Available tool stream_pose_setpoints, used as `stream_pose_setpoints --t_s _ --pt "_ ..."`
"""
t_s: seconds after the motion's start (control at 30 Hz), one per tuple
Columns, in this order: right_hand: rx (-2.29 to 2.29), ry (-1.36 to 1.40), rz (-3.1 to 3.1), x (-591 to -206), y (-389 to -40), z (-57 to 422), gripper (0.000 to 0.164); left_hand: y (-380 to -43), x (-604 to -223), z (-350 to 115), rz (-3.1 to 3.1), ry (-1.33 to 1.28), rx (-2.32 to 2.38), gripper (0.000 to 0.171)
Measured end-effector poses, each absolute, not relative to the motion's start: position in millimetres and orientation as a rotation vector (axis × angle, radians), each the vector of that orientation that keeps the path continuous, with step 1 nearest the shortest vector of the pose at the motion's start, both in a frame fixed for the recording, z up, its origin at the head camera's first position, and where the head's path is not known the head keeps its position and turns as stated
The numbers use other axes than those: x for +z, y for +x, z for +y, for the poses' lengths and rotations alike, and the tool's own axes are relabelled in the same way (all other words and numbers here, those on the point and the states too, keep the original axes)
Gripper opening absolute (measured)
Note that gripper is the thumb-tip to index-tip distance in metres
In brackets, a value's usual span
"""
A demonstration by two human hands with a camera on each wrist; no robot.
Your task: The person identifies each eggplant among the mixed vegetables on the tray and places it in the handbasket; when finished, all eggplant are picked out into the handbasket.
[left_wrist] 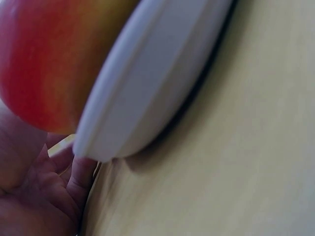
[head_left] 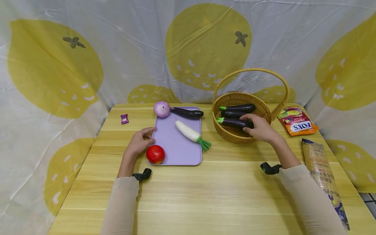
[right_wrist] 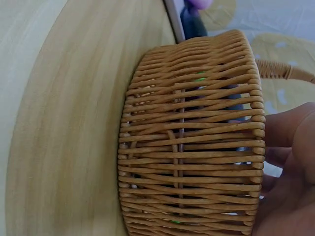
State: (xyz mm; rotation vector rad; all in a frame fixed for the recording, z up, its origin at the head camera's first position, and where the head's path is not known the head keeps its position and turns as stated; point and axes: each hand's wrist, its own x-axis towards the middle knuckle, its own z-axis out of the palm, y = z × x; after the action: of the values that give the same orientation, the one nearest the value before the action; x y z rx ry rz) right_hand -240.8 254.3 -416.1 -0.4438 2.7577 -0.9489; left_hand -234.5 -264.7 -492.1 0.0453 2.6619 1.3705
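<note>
Yellow-printed cloth (head_left: 132,49) backs the tabletop (head_left: 223,195). I have the right hand (head_left: 259,128) pinching the front eggplant (head_left: 233,123) in the basket (head_left: 235,139), the left hand (head_left: 139,142) loosely spread beside the tray (head_left: 176,151). Likely firm but slippery; best held mid-body

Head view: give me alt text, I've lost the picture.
A right hand holds the nearest of three eggplants in a wicker basket, while the left hand is at the left edge of a lilac tray. A white radish, red fruit, purple onion and another eggplant lie on the tray, some overhanging its rim.
</note>
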Motion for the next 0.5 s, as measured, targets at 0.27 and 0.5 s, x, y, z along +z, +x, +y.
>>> stream_pose_setpoints --t_s 0.27,0.5 --pt "-0.899 -0.441 2.756 -418.0 -243.0 253.2 0.042 -234.6 -492.7 -265.0 2.666 0.047 1.363 0.054" --pt "-0.924 -0.432 2.748 -418.6 -243.2 252.3 0.043 -234.6 -492.3 -264.8 2.665 0.036 1.367 0.054"
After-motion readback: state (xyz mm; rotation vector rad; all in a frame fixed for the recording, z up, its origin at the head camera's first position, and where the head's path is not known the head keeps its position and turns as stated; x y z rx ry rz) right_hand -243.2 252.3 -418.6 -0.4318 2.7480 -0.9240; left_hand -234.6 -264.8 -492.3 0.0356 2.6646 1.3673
